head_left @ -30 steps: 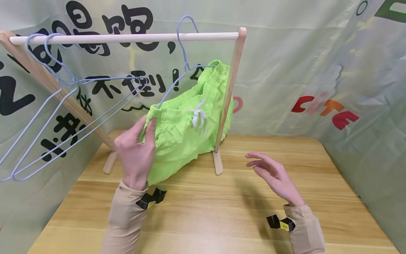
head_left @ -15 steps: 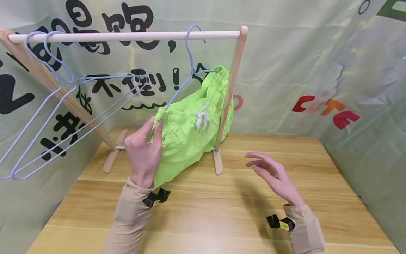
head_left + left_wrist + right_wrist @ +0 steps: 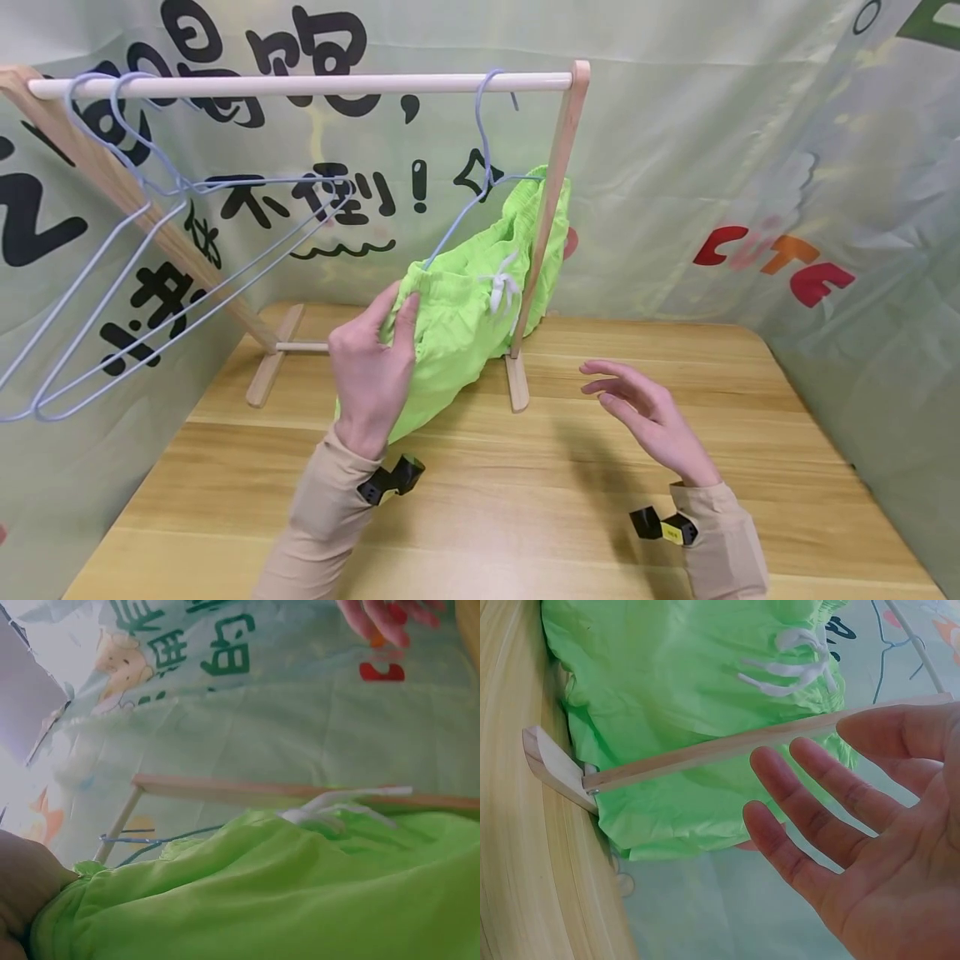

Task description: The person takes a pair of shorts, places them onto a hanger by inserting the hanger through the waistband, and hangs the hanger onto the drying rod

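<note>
Bright green shorts point(image 3: 457, 333) with a white drawstring bow point(image 3: 504, 287) hang by their waistband on a blue wire hanger point(image 3: 483, 142). The hanger's hook sits over the white rod point(image 3: 315, 84) near its right end. My left hand point(image 3: 372, 367) pinches the left end of the waistband between thumb and fingers. In the left wrist view, the green cloth point(image 3: 247, 907) fills the lower part. My right hand point(image 3: 648, 417) is held above the table, apart from everything, its fingers loosely extended. The right wrist view shows that hand point(image 3: 877, 832) in front of the rack's wooden post point(image 3: 720, 746).
Two other blue hangers point(image 3: 180, 196) hang at the rod's left end, reaching forward. The rack's right post point(image 3: 551, 208) stands in front of part of the shorts. Its feet point(image 3: 517, 383) rest on the wooden table point(image 3: 525, 508). A printed cloth point(image 3: 660, 150) forms the backdrop.
My left hand has moved right, carrying the shorts' waistband along. The hanger has slid right along the rod, closer to the right post. My right hand has stayed in place.
</note>
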Action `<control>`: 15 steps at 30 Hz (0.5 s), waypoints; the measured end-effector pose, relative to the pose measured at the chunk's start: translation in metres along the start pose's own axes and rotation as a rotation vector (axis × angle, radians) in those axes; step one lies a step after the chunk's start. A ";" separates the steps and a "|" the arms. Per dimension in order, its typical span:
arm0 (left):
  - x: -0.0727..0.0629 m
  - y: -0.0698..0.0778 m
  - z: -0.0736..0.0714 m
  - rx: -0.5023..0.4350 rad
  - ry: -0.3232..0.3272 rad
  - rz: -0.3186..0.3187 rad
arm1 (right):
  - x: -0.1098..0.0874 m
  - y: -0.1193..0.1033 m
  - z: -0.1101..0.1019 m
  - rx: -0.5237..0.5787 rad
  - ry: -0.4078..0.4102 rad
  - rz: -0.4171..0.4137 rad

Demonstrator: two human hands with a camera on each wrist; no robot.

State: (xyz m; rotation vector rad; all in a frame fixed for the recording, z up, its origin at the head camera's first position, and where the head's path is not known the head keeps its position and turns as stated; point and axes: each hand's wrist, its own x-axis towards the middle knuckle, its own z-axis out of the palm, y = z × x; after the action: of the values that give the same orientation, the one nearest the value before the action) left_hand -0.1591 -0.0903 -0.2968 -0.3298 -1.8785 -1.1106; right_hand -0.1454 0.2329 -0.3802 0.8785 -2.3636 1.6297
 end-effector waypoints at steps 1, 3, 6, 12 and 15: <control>-0.001 0.002 0.001 -0.014 -0.017 -0.008 | 0.000 0.000 0.000 0.000 -0.001 -0.001; -0.002 0.005 0.002 -0.044 -0.048 -0.024 | 0.000 0.000 0.000 0.001 -0.001 -0.006; -0.005 0.010 0.004 -0.108 -0.115 -0.047 | 0.000 0.000 0.000 0.001 0.002 -0.008; -0.010 0.019 0.002 -0.251 -0.252 -0.125 | 0.000 -0.001 -0.001 -0.011 0.007 0.000; -0.011 0.021 -0.001 -0.347 -0.322 -0.177 | -0.001 0.000 -0.001 -0.011 0.005 0.000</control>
State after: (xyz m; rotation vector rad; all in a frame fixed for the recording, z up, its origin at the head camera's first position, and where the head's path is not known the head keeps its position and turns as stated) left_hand -0.1395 -0.0772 -0.2940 -0.5754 -2.0177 -1.5865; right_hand -0.1448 0.2341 -0.3800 0.8710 -2.3666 1.6156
